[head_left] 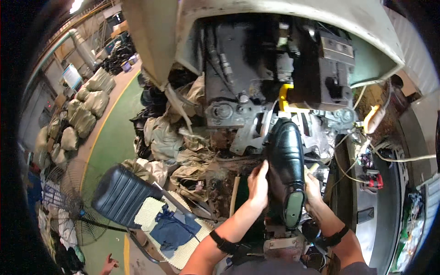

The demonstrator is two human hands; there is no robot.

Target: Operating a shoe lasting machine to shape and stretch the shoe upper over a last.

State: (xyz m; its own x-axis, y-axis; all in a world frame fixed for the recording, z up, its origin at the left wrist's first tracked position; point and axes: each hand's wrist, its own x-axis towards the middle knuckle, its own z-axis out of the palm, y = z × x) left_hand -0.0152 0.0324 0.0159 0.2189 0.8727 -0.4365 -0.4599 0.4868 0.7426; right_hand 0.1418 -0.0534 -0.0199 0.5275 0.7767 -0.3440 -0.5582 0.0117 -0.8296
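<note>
A glossy black leather shoe [287,153] stands toe up and away from me at the front of a machine, with a green-topped last [294,207] showing in its opening. My left hand [258,185] is closed against the shoe's left side, thumb up, the other fingers partly hidden. On the opposite side my right hand [312,187] grips the shoe's edge, its fingers mostly behind the upper. A short pale yellow piece [313,168] shows by the right fingertips; I cannot tell whether it is held. Just past the toe sits a yellow machine part [286,99].
Dark, greasy machine housing [247,59] rises ahead under a pale hood [293,9]. Cables and an orange-and-white handle [374,119] hang at right. At left are a black chair [123,195] with a blue cloth [175,230], a fan [73,201], sacks [96,103] and another person's hand [110,264].
</note>
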